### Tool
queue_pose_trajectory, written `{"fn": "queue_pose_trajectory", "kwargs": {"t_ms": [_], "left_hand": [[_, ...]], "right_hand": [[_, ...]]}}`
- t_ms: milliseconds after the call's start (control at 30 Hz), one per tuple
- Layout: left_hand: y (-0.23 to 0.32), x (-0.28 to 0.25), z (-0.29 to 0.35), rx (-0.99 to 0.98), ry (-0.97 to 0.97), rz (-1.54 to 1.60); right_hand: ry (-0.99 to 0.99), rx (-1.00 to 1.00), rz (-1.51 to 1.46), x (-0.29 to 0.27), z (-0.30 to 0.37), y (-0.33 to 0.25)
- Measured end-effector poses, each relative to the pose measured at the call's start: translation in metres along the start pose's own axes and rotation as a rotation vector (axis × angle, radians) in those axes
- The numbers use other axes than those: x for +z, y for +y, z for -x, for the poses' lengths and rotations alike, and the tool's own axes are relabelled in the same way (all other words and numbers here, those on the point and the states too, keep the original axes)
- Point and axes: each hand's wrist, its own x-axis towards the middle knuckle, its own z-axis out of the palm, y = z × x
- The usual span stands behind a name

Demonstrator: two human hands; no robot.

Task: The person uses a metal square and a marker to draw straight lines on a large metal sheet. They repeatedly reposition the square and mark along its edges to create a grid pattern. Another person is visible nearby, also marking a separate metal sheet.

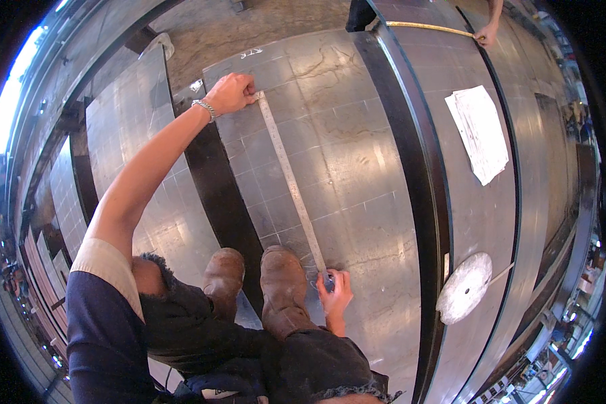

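1. Measuring strip (290, 178), pale and straight, lies lengthwise on the line-marked steel plate (363, 161) ahead of the wearer.
2. Left hand (230, 93): thumb and fingers pinched together on the strip's far end. Chain bracelet (207, 110) at that wrist.
3. Right hand (335, 293): at the strip's near end, fingers bent about something small and bluish; cannot tell what it is, or how firmly the fingers close.
4. In the way: right boot (284, 286) stands just left of the right hand, crowding the strip's near end. Left boot (223, 276) is farther left, by the left dark band (219, 192).
5. Right of the plate, the right dark band (429, 222) runs lengthwise; beyond it, more steel bears a sheaf of white papers (478, 133) and, nearer the wearer, a pale round disc (459, 296) with a central hole.
6. Top right: a co-worker's hand (486, 35) at one end of a yellow tape (429, 26), stretched crosswise, well apart from the strip.
7. Count: strip 1, yellow tape 1, disc 1, sheaf 1 (sheets uncountable), boots 2, wearer's hands 2, co-worker's hand 1, bracelet 1.
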Motion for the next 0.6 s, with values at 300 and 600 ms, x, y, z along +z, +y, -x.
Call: {"fn": "queue_pose_trajectory", "kwargs": {"t_ms": [300, 600], "left_hand": [[-0.0004, 0.0053, -0.0035, -0.029, -0.056, 0.007], [-0.0065, 0.0011, -0.0062, -0.023, -0.038, -0.029]], "right_hand": [[0.002, 0.019, 0.026, -0.0015, 0.0034, -0.0019], [0.059, 0.046, -0.004, 0.0032, 0.0032, -0.0072]]}}
